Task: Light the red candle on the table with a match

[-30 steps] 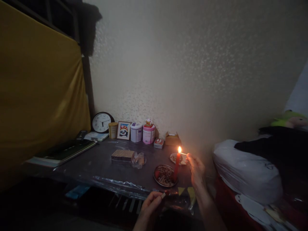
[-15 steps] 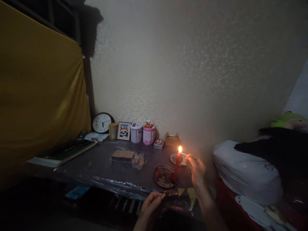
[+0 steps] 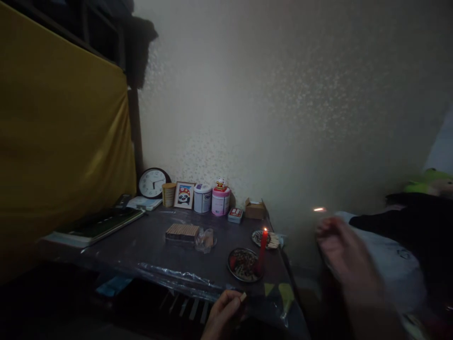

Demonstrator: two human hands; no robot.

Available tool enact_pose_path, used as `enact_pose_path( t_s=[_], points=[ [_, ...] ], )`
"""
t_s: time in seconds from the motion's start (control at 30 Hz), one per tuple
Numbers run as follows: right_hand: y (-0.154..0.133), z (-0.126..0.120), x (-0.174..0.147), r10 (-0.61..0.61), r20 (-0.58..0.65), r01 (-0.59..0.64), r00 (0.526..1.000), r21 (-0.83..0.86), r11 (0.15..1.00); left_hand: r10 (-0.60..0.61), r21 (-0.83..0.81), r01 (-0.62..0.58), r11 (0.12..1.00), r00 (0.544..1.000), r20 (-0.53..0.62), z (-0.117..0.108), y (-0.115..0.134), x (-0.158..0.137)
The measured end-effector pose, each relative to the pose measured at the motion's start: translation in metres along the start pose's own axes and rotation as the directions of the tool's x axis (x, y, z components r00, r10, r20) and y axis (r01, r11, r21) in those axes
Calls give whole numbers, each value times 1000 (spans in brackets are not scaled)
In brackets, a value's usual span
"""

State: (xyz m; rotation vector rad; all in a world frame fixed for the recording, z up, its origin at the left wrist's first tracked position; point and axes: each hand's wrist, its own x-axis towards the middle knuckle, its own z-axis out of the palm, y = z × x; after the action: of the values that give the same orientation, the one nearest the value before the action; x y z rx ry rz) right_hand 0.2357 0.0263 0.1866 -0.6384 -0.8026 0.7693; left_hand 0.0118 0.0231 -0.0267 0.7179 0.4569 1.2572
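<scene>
Dim room, pale textured wall, a yellow cloth panel [image 3: 60, 141] at 9 o'clock. A dark table [image 3: 148, 248] under clear plastic sheeting stands against the wall, with bedding [image 3: 392, 255] at 3 o'clock.

Red candle [image 3: 263, 246]: upright and lit with a small flame, at the near right part of the table, standing at the 3 o'clock edge of a small round dish [image 3: 243, 264] of dark contents. A second small plate [image 3: 265, 238] lies just behind it.

Right hand [image 3: 345, 257]: off the table at 3 o'clock of the candle, well apart from it and heavily blurred. A small glowing streak [image 3: 319, 209] shows just above its fingertips, probably a match tip. Whether the fingers pinch it cannot be told.

Left hand [image 3: 224, 311]: at 6 o'clock below the table edge, fingers curled closed on a small pale object, likely a matchbox [image 3: 242, 297].

Rear row against the wall, left to right: clock [image 3: 152, 182], tan cup [image 3: 169, 194], panda picture frame [image 3: 184, 195], white tin [image 3: 202, 198], pink tin [image 3: 221, 200], small red box [image 3: 235, 215], cardboard box [image 3: 255, 208]. Mid-table is a flat ribbed packet [image 3: 182, 232]; dark books [image 3: 99, 222] lie at 9 o'clock.

Risk assessment: the glowing tip is over the bedding, and an ember falling there could scorch the fabric. The candle stands on meltable plastic sheeting near the table edge; a knock from a hand could tip it.
</scene>
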Motion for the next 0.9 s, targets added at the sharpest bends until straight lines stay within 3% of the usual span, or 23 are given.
enact_pose_path(
  t_s=[0.03,0.1,0.17,0.2,0.3,0.5,0.67,0.8,0.9],
  points=[
    [-20,-2,-1,-42,54,34,998,137,990,2,-5,-2,1000,1000,-2,1,1,0],
    [-41,-10,-3,-240,72,209,968,297,932,-21,-10,21,1000,1000,-16,5,2,-1],
    [-35,-21,0,-236,115,226,965,92,970,-37,-10,37,999,999,-24,8,4,-3],
    [-25,-26,2,-166,132,185,977,-144,972,-39,-6,39,999,999,-25,9,4,-4],
    [4,-38,12,-112,104,140,988,-316,938,-32,-2,32,999,999,-29,7,3,-6],
    [-3,-50,18,-147,106,169,983,-251,953,-42,-37,42,998,999,-12,4,1,-7],
    [17,-62,19,-113,46,121,993,-465,877,-55,-62,57,996,998,24,5,2,-7],
    [13,-73,23,-169,21,164,985,-384,909,-67,-49,67,997,998,3,6,4,-9],
    [16,-85,25,-122,52,132,991,-405,905,-63,-51,61,997,997,-34,10,7,-11]
  ],
)
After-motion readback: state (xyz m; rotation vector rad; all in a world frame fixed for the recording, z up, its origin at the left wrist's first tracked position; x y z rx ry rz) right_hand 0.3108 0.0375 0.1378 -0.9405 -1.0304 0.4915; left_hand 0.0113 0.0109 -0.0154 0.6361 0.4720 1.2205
